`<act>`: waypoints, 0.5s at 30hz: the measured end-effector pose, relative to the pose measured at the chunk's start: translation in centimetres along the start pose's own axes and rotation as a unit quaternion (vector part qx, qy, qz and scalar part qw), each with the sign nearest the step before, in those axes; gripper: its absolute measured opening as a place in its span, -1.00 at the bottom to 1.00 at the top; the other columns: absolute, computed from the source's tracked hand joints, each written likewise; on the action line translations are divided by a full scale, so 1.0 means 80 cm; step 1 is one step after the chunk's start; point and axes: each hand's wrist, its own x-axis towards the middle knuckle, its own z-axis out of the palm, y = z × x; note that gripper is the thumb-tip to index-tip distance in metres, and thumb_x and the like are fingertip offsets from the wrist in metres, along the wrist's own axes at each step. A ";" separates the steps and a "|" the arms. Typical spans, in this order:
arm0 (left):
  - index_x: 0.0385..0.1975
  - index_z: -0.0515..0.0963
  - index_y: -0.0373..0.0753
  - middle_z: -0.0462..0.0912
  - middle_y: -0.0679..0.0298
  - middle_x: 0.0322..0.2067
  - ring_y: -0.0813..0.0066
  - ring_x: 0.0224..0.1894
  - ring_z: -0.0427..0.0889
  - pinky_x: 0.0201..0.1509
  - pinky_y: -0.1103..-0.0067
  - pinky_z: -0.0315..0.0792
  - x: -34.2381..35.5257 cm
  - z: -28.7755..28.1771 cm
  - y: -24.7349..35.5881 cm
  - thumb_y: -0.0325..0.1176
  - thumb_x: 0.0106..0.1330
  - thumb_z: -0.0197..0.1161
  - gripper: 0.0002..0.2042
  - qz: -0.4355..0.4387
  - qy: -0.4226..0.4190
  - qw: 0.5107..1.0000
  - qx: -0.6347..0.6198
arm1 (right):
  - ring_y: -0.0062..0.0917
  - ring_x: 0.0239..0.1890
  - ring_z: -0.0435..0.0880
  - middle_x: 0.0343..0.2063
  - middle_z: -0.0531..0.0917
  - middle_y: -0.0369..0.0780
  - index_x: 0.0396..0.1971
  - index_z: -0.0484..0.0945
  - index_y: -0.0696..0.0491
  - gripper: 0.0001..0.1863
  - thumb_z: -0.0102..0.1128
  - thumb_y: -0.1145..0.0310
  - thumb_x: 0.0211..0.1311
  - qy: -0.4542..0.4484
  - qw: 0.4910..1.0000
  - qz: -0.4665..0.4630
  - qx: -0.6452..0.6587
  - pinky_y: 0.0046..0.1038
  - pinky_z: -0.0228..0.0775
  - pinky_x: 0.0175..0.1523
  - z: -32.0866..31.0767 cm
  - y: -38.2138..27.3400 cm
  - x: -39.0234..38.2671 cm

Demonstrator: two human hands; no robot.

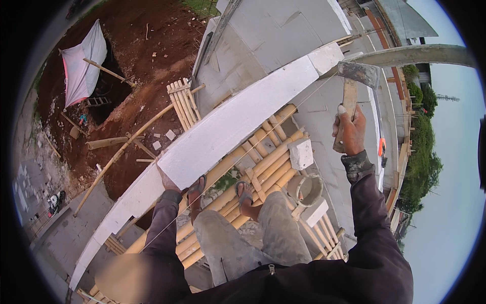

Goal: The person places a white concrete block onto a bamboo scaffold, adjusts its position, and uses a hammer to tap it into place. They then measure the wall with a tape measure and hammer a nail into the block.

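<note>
My right hand (pixel 353 129) is raised at the right, closed round the wooden handle of a hammer (pixel 359 74) with a worn grey block-shaped head. The hammer is upright in the picture, its head above my fist. My left hand (pixel 166 175) lies against the end of a long white block (pixel 238 121) on top of a narrow wall. Its fingers look stretched along the joint with the lower white block (pixel 129 195); they are partly hard to see. A thin taut string (pixel 243 154) runs along the near side of the wall.
I stand on a bamboo scaffold (pixel 273 162). On it are a grey bucket (pixel 307 190) and a white block piece (pixel 301 153). An orange-handled tool (pixel 382 148) lies on a ledge at the right. Beyond the wall, far below, are red earth (pixel 157 45) and a pit under a pale tarp (pixel 83 63).
</note>
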 end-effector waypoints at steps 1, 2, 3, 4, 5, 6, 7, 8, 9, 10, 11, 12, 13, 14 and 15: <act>0.29 0.30 -0.26 0.30 -0.07 0.28 -0.05 0.42 0.11 0.53 0.00 -0.21 0.000 0.000 0.002 -0.01 0.12 0.31 -0.25 0.002 0.019 0.999 -0.028 | -0.68 -0.70 0.44 -0.54 0.49 -0.31 -0.11 0.41 0.11 -0.79 0.06 0.28 0.47 -0.035 0.999 -0.015 0.006 -0.60 0.32 -0.64 0.003 -0.003 0.003; 0.29 0.30 -0.26 0.30 -0.07 0.28 -0.06 0.42 0.12 0.53 0.00 -0.21 -0.001 -0.002 0.005 -0.01 0.11 0.32 -0.25 0.002 0.037 0.997 -0.061 | -0.69 -0.70 0.44 -0.55 0.48 -0.31 -0.04 0.41 0.14 -0.76 0.06 0.30 0.46 -0.071 0.997 -0.031 0.007 -0.60 0.30 -0.65 0.007 -0.011 0.012; 0.29 0.30 -0.26 0.30 -0.08 0.27 -0.06 0.42 0.12 0.53 0.00 -0.20 -0.002 -0.005 0.009 -0.01 0.10 0.32 -0.24 -0.004 0.043 0.990 -0.131 | -0.70 -0.70 0.44 -0.56 0.48 -0.32 0.03 0.41 0.16 -0.71 0.07 0.32 0.44 -0.098 0.995 -0.035 0.000 -0.60 0.29 -0.65 0.016 -0.022 0.025; 0.28 0.30 -0.26 0.30 -0.08 0.27 -0.06 0.42 0.12 0.53 0.00 -0.19 -0.002 -0.008 0.014 -0.01 0.10 0.33 -0.24 0.000 0.070 0.991 -0.111 | -0.71 -0.70 0.43 -0.58 0.48 -0.32 0.09 0.41 0.18 -0.66 0.07 0.34 0.43 -0.141 0.988 -0.058 0.006 -0.61 0.28 -0.65 0.030 -0.037 0.039; 0.28 0.31 -0.26 0.30 -0.09 0.27 -0.07 0.42 0.12 0.53 0.00 -0.19 0.000 -0.012 0.021 -0.01 0.09 0.34 -0.24 0.004 0.082 0.990 -0.113 | -0.71 -0.70 0.42 -0.57 0.48 -0.32 0.18 0.38 0.18 -0.59 0.07 0.34 0.42 -0.158 0.984 -0.065 -0.048 -0.61 0.27 -0.65 0.050 -0.054 0.056; 0.29 0.27 -0.30 0.30 -0.10 0.25 -0.08 0.41 0.13 0.52 0.00 -0.16 0.005 -0.017 0.027 -0.07 0.08 0.37 -0.22 0.028 0.088 0.996 -0.015 | -0.72 -0.70 0.41 -0.57 0.48 -0.33 0.27 0.35 0.18 -0.52 0.06 0.34 0.42 -0.191 0.973 -0.096 -0.087 -0.62 0.26 -0.65 0.072 -0.073 0.073; 0.29 0.23 -0.34 0.30 -0.12 0.23 -0.09 0.41 0.14 0.52 0.00 -0.14 0.009 -0.022 0.036 -0.13 0.07 0.40 -0.21 0.049 0.089 0.992 0.081 | -0.72 -0.70 0.40 -0.56 0.48 -0.33 0.31 0.34 0.20 -0.47 0.06 0.34 0.39 -0.218 0.955 -0.123 -0.163 -0.61 0.26 -0.64 0.096 -0.094 0.091; 0.30 0.19 -0.37 0.30 -0.14 0.22 -0.10 0.40 0.15 0.52 0.01 -0.12 0.009 -0.028 0.044 -0.17 0.07 0.41 -0.19 0.068 0.095 0.981 0.156 | -0.71 -0.67 0.43 -0.57 0.48 -0.31 0.27 0.39 0.21 -0.49 0.04 0.39 0.34 -0.253 0.932 -0.135 -0.222 -0.59 0.33 -0.60 0.122 -0.115 0.108; 0.31 0.15 -0.40 0.30 -0.15 0.21 -0.11 0.38 0.17 0.52 0.02 -0.10 0.009 -0.035 0.053 -0.20 0.07 0.42 -0.17 0.063 0.105 0.982 0.147 | -0.66 -0.66 0.48 -0.56 0.51 -0.29 0.28 0.40 0.19 -0.48 0.02 0.42 0.32 -0.286 0.906 -0.144 -0.278 -0.55 0.38 -0.57 0.157 -0.130 0.124; 0.32 0.10 -0.43 0.30 -0.16 0.20 -0.11 0.37 0.20 0.52 0.04 -0.09 0.010 -0.041 0.060 -0.21 0.08 0.42 -0.15 0.060 0.127 0.983 0.118 | -0.61 -0.64 0.52 -0.55 0.54 -0.26 0.28 0.40 0.18 -0.48 0.00 0.44 0.30 -0.293 0.878 -0.138 -0.353 -0.50 0.43 -0.54 0.190 -0.145 0.137; 0.33 0.06 -0.45 0.31 -0.18 0.20 -0.12 0.35 0.23 0.52 0.05 -0.09 0.012 -0.047 0.067 -0.22 0.09 0.41 -0.13 0.062 0.150 0.983 0.089 | -0.58 -0.62 0.54 -0.53 0.56 -0.24 0.29 0.40 0.14 -0.46 -0.01 0.45 0.28 -0.342 0.848 -0.149 -0.377 -0.48 0.46 -0.52 0.223 -0.155 0.142; 0.33 0.05 -0.46 0.32 -0.17 0.19 -0.11 0.34 0.25 0.52 0.05 -0.08 0.013 -0.053 0.071 -0.22 0.10 0.41 -0.13 0.053 0.158 0.982 0.089 | -0.54 -0.61 0.57 -0.51 0.59 -0.21 0.30 0.40 0.11 -0.44 -0.03 0.47 0.26 -0.366 0.817 -0.144 -0.422 -0.45 0.48 -0.50 0.259 -0.161 0.146; 0.33 0.05 -0.46 0.33 -0.16 0.19 -0.10 0.33 0.28 0.52 0.05 -0.08 0.012 -0.057 0.076 -0.23 0.11 0.41 -0.13 0.047 0.163 0.981 0.088 | -0.51 -0.60 0.59 -0.50 0.62 -0.19 0.32 0.39 0.08 -0.42 -0.04 0.48 0.24 -0.386 0.788 -0.142 -0.458 -0.42 0.51 -0.48 0.290 -0.165 0.145; 0.32 0.04 -0.47 0.33 -0.15 0.19 -0.10 0.31 0.30 0.52 0.05 -0.08 0.013 -0.061 0.079 -0.23 0.11 0.40 -0.14 0.044 0.168 0.981 0.087 | -0.49 -0.58 0.61 -0.48 0.63 -0.17 0.32 0.39 0.05 -0.41 -0.04 0.47 0.23 -0.400 0.765 -0.116 -0.491 -0.41 0.52 -0.47 0.318 -0.170 0.146; 0.32 0.04 -0.45 0.34 -0.15 0.19 -0.07 0.32 0.31 0.52 0.07 -0.09 0.012 -0.064 0.080 -0.26 0.13 0.39 -0.16 0.049 0.161 0.982 0.088 | -0.46 -0.57 0.63 -0.46 0.65 -0.16 0.33 0.39 0.02 -0.40 -0.04 0.47 0.23 -0.414 0.744 -0.095 -0.515 -0.39 0.54 -0.46 0.346 -0.170 0.142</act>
